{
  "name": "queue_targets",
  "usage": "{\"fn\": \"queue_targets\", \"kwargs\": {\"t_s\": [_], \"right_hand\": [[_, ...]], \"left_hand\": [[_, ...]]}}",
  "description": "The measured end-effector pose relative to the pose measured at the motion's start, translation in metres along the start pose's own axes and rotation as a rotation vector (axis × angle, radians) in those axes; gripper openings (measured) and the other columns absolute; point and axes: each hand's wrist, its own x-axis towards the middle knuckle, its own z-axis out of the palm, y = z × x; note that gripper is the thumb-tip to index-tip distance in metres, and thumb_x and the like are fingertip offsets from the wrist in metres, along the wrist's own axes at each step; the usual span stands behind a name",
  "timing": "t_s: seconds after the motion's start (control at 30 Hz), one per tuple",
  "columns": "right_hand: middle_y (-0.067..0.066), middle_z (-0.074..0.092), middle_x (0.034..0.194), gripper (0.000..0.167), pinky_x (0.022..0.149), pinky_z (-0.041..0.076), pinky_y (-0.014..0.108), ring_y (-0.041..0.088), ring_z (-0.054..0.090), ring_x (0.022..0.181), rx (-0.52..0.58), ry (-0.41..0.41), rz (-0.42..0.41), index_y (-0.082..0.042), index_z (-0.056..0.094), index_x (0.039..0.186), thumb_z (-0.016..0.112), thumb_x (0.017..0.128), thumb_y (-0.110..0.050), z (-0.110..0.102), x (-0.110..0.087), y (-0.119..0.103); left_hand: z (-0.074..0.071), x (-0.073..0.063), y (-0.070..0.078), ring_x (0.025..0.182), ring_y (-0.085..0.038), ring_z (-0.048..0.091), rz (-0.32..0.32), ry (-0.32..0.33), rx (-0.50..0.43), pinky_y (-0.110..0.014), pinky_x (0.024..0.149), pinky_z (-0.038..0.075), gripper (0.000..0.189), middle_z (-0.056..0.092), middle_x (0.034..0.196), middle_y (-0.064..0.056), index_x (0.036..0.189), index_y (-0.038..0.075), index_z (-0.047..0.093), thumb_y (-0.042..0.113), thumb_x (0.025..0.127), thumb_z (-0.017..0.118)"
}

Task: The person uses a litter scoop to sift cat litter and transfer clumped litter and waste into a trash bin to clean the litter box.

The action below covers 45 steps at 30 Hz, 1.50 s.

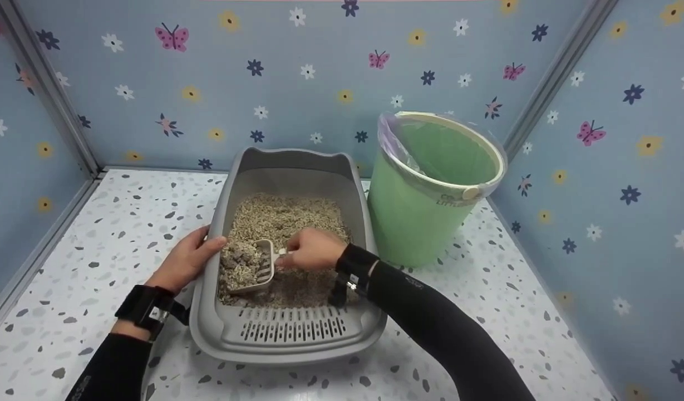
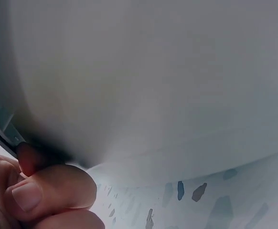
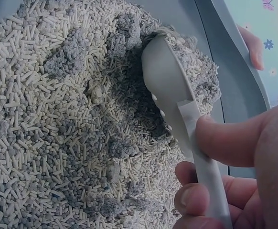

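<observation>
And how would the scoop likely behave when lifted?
The scoop is probably stiff: it shows no visible bend. It may feel front-heavy, with litter heaped on it. Loose bits could sift through its slots.

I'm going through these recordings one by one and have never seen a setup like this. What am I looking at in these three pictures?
There is no robot here, just a person working bare-handed. The widest picture comes from a camera worn on the head, looking forward and down; the other two come from one camera on each wrist. On the speckled surface stand a grey litter box and a green bin lined with a thin bag. The left hand grips the box's left side; its wrist picture is mostly the box's outer wall. The right hand holds a pale scoop by its handle, with litter in its head.
</observation>
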Motion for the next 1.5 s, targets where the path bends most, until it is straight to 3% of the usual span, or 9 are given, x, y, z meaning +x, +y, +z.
{"fn": "queue_targets", "kwargs": {"t_s": [0.3,0.53,0.77,0.93,1.17,1.5], "right_hand": [[-0.009,0.060,0.075,0.037,0.062,0.046,0.028,0.010,0.053,0.066,0.106,-0.006,0.049,-0.023,0.066,0.080,0.079,0.103,-0.050,0.0044,0.0029,0.0015],[-0.006,0.062,0.078,0.032,0.060,0.048,0.027,0.010,0.055,0.066,0.171,-0.005,0.068,-0.020,0.071,0.086,0.080,0.103,-0.046,0.0034,0.0029,0.0012],[-0.010,0.050,0.068,0.043,0.056,0.040,0.027,0.009,0.045,0.060,0.197,0.001,0.049,-0.023,0.057,0.073,0.080,0.103,-0.045,0.0005,0.0006,0.0032],[-0.010,0.048,0.067,0.044,0.055,0.038,0.027,0.008,0.043,0.058,0.198,0.011,0.029,-0.024,0.055,0.073,0.079,0.103,-0.044,-0.0007,0.0000,0.0048],[-0.011,0.048,0.066,0.044,0.055,0.039,0.026,0.008,0.043,0.058,0.244,0.017,0.020,-0.024,0.055,0.072,0.080,0.103,-0.042,-0.0021,-0.0014,0.0048],[-0.011,0.046,0.067,0.046,0.060,0.040,0.027,0.009,0.043,0.061,0.265,0.027,0.007,-0.024,0.051,0.071,0.080,0.103,-0.039,-0.0037,-0.0039,0.0077]], "left_hand": [[-0.0003,0.0001,-0.0003,0.090,-0.021,0.073,0.005,-0.005,-0.015,-0.035,0.080,0.066,0.075,0.070,0.114,-0.019,0.168,-0.011,0.033,0.035,0.115,0.057],[0.0010,-0.0004,0.0015,0.092,-0.022,0.074,0.001,0.000,-0.010,-0.035,0.082,0.065,0.074,0.073,0.112,-0.017,0.168,-0.010,0.033,0.035,0.115,0.058],[-0.0001,-0.0006,0.0010,0.103,-0.019,0.070,-0.008,0.009,0.045,-0.030,0.088,0.062,0.079,0.063,0.137,-0.029,0.170,-0.011,0.027,0.039,0.116,0.054],[0.0002,-0.0023,0.0026,0.104,-0.022,0.072,-0.021,0.023,0.043,-0.031,0.088,0.063,0.080,0.064,0.137,-0.031,0.171,-0.009,0.030,0.041,0.115,0.056],[-0.0002,-0.0019,0.0021,0.117,-0.028,0.069,-0.018,0.026,0.053,-0.027,0.094,0.060,0.079,0.060,0.147,-0.032,0.171,-0.008,0.030,0.043,0.115,0.056],[-0.0006,-0.0018,0.0020,0.109,-0.025,0.070,-0.021,0.025,0.065,-0.029,0.090,0.062,0.080,0.062,0.142,-0.031,0.171,-0.007,0.031,0.044,0.115,0.056]]}}
